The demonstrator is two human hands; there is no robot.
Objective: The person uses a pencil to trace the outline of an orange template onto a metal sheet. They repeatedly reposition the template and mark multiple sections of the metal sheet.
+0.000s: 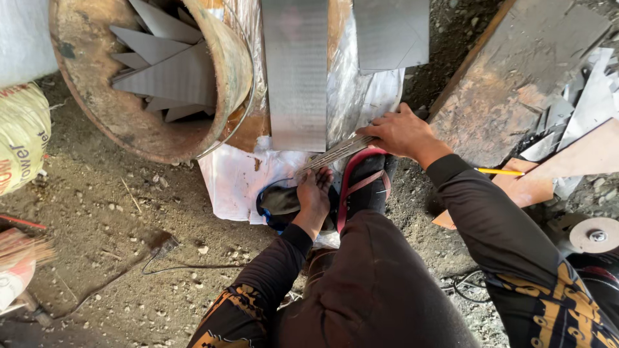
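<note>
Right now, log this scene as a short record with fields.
Setting: dirt ground with scrap metal about
Left hand: palm up under the end of a metal strip bundle
Right hand: gripping the bundle from above
Feet: sandals on white sheeting
Ahead: corrugated metal sheet
Left of it: rusty drum holding cut metal pieces
Right: pencil

A: What sort of place is this?
B: A rough metal workshop on a bare dirt floor (116, 212).
A: What shows it?
B: A rusty drum (97, 96) holds cut sheet-metal offcuts (167, 71). Right of the drum lie metal sheets (296, 71), further right more scraps (580, 103) and a grinding disc (594, 234).
</note>
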